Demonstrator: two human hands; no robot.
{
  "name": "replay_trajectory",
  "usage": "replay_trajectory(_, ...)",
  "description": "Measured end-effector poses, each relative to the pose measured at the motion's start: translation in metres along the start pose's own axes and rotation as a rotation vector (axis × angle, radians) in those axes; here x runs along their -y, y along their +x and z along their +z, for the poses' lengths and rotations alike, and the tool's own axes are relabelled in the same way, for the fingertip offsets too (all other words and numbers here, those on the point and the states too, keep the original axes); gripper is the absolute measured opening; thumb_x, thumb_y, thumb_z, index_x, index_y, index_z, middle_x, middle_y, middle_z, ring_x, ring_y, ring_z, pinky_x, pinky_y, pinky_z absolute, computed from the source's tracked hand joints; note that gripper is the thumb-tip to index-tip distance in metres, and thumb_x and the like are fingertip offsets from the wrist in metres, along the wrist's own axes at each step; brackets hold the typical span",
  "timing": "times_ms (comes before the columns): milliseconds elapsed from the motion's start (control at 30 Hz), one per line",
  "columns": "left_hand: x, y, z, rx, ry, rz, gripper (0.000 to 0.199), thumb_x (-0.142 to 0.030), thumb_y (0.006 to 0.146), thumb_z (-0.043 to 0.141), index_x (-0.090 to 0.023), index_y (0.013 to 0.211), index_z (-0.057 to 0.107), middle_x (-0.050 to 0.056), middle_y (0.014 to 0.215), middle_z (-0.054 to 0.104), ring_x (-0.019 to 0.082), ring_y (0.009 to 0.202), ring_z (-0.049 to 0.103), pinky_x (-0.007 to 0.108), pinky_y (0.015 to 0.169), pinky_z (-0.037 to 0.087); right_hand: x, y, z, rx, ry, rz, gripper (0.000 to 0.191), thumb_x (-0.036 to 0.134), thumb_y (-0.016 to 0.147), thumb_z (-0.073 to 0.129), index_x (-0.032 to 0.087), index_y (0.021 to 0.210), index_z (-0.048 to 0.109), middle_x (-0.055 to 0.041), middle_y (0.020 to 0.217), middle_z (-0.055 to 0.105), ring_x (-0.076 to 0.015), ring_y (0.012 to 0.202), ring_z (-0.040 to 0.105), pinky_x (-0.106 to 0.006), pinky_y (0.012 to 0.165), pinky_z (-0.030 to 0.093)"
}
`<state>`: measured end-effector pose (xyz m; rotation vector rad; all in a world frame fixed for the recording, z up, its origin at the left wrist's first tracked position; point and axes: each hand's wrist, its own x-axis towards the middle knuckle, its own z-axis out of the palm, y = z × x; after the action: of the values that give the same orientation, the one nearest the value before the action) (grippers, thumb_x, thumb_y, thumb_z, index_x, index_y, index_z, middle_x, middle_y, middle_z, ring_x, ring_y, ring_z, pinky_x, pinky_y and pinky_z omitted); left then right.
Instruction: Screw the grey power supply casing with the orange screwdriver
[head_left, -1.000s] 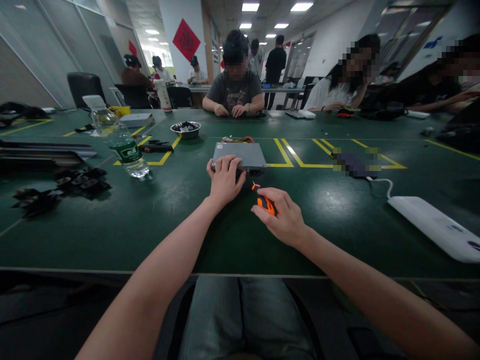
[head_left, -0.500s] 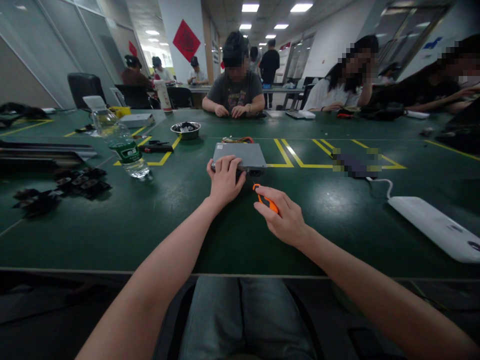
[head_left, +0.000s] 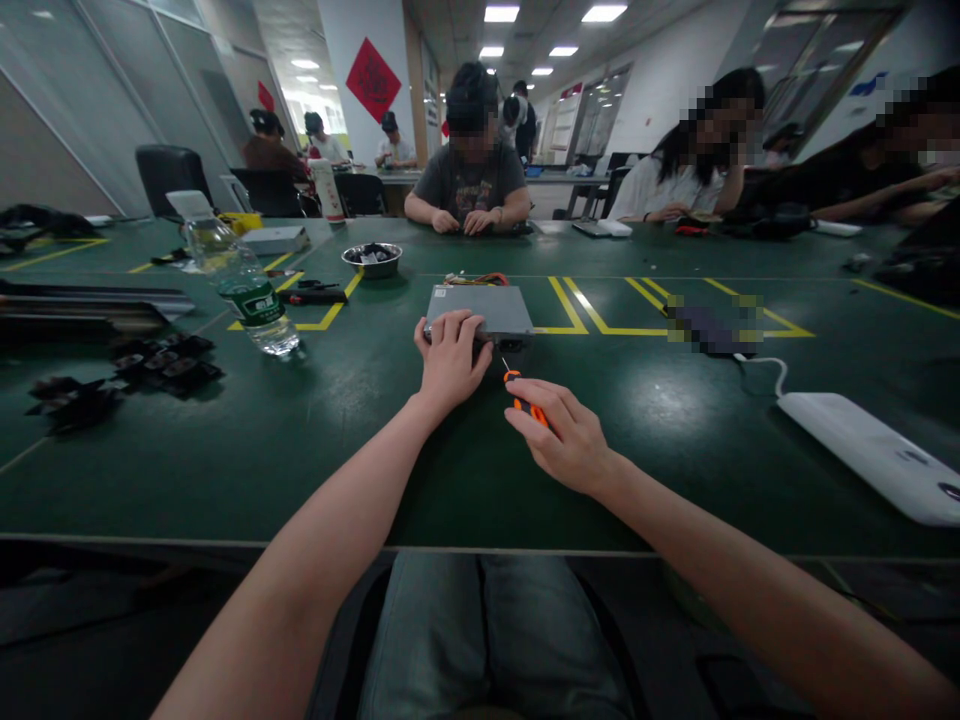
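Observation:
A grey metal computer power supply [head_left: 491, 308] lies on the green table, its socket side facing me and coloured wires at its far side. My left hand [head_left: 451, 358] grips its near left part, fingers over the top edge and thumb at the front face. In my right hand [head_left: 561, 428] is an orange and black screwdriver [head_left: 513, 378], pinched by the handle between thumb and fingers. The thin shaft points up at the front face below the socket. Whether the tip touches a screw is too small to tell.
At left stand a tilted-looking water bottle [head_left: 259, 305], a pile of black parts [head_left: 165, 365] and a metal bowl [head_left: 372, 262] of small pieces. A white power bank [head_left: 862, 450] is cabled to a phone [head_left: 709, 328] at right. Several people sit across the table.
The screwdriver handle has turned in my right hand and come slightly nearer to me, with more of its shaft showing. My left hand and the power supply stay put.

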<state>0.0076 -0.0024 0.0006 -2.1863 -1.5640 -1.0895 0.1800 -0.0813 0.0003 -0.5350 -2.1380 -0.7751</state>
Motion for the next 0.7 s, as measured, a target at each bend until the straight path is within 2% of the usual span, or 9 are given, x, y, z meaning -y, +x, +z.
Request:
replay_trajectory(100, 0.000, 0.000, 0.000, 0.001, -0.007, -0.005, 0.033, -0.035, 0.087, 0.046, -0.025, 0.119, 0.049, 0.007, 0.128, 0.050, 0.026, 0.123, 0.037, 0.049, 0.110, 0.010, -0.002, 0.001, -0.001, 0.022, 0.000, 0.050, 0.026, 0.012, 0.082, 0.052, 0.020, 0.106, 0.048, -0.0120, 0.115, 0.057, -0.0204, 0.113, 0.052, -0.034, 0.083, 0.052)
replay_trajectory(167, 0.000, 0.001, -0.001, 0.005, -0.011, -0.010, 0.033, -0.035, 0.087, 0.046, -0.026, 0.119, 0.049, 0.007, 0.128, 0.050, 0.026, 0.123, 0.037, 0.049, 0.110, 0.010, -0.006, 0.004, -0.005, 0.051, -0.042, 0.077, 0.020, 0.018, 0.084, 0.052, 0.024, 0.103, 0.048, -0.0085, 0.114, 0.059, -0.0198, 0.108, 0.055, -0.035, 0.081, 0.051)
replay_trajectory(267, 0.000, 0.001, -0.001, 0.003, -0.008, -0.011, 0.033, -0.035, 0.087, 0.047, -0.026, 0.119, 0.049, 0.007, 0.128, 0.050, 0.025, 0.123, 0.037, 0.049, 0.110, 0.010, -0.008, 0.014, -0.012, 0.140, -0.136, 0.110, 0.016, 0.031, 0.086, 0.053, 0.025, 0.100, 0.051, -0.0059, 0.105, 0.064, -0.0170, 0.084, 0.060, -0.030, 0.068, 0.049)
replay_trajectory(333, 0.000, 0.000, -0.001, -0.005, -0.006, -0.008, 0.033, -0.035, 0.087, 0.048, -0.026, 0.118, 0.049, 0.007, 0.128, 0.050, 0.025, 0.123, 0.038, 0.048, 0.111, 0.010, -0.006, 0.024, -0.017, 0.163, -0.127, 0.168, 0.016, 0.026, 0.088, 0.048, 0.021, 0.103, 0.050, -0.0074, 0.103, 0.065, -0.0151, 0.077, 0.060, -0.027, 0.065, 0.048)
replay_trajectory(433, 0.000, -0.001, -0.002, -0.011, -0.008, -0.004, 0.032, -0.035, 0.087, 0.047, -0.025, 0.118, 0.049, 0.007, 0.127, 0.051, 0.025, 0.123, 0.038, 0.048, 0.111, 0.010, 0.002, 0.039, -0.023, 0.167, -0.050, 0.291, 0.021, 0.017, 0.087, 0.042, 0.014, 0.107, 0.047, -0.0113, 0.098, 0.063, -0.0187, 0.085, 0.060, -0.030, 0.071, 0.050)
replay_trajectory(533, 0.000, -0.001, -0.002, -0.012, -0.004, 0.000, 0.032, -0.035, 0.088, 0.046, -0.025, 0.119, 0.049, 0.007, 0.127, 0.051, 0.024, 0.122, 0.038, 0.048, 0.110, 0.010, 0.011, 0.048, -0.028, 0.263, 0.053, 0.435, 0.021, 0.013, 0.084, 0.040, 0.015, 0.104, 0.049, -0.0117, 0.104, 0.058, -0.0204, 0.093, 0.058, -0.033, 0.077, 0.051)
replay_trajectory(633, -0.001, -0.001, -0.003, -0.015, 0.001, 0.000, 0.032, -0.035, 0.087, 0.048, -0.025, 0.118, 0.049, 0.006, 0.127, 0.051, 0.024, 0.122, 0.039, 0.048, 0.110, 0.010, 0.016, 0.049, -0.030, 0.219, 0.052, 0.555, 0.016, 0.025, 0.089, 0.043, 0.016, 0.099, 0.051, -0.0118, 0.104, 0.057, -0.0195, 0.091, 0.058, -0.031, 0.072, 0.051)
replay_trajectory(700, 0.000, -0.001, -0.003, -0.014, 0.001, -0.005, 0.032, -0.035, 0.087, 0.048, -0.026, 0.118, 0.049, 0.006, 0.127, 0.051, 0.024, 0.122, 0.039, 0.048, 0.110, 0.010, 0.018, 0.047, -0.030, 0.192, -0.005, 0.622, 0.022, 0.036, 0.091, 0.043, 0.017, 0.096, 0.053, -0.0103, 0.097, 0.059, -0.0190, 0.085, 0.060, -0.029, 0.068, 0.049)
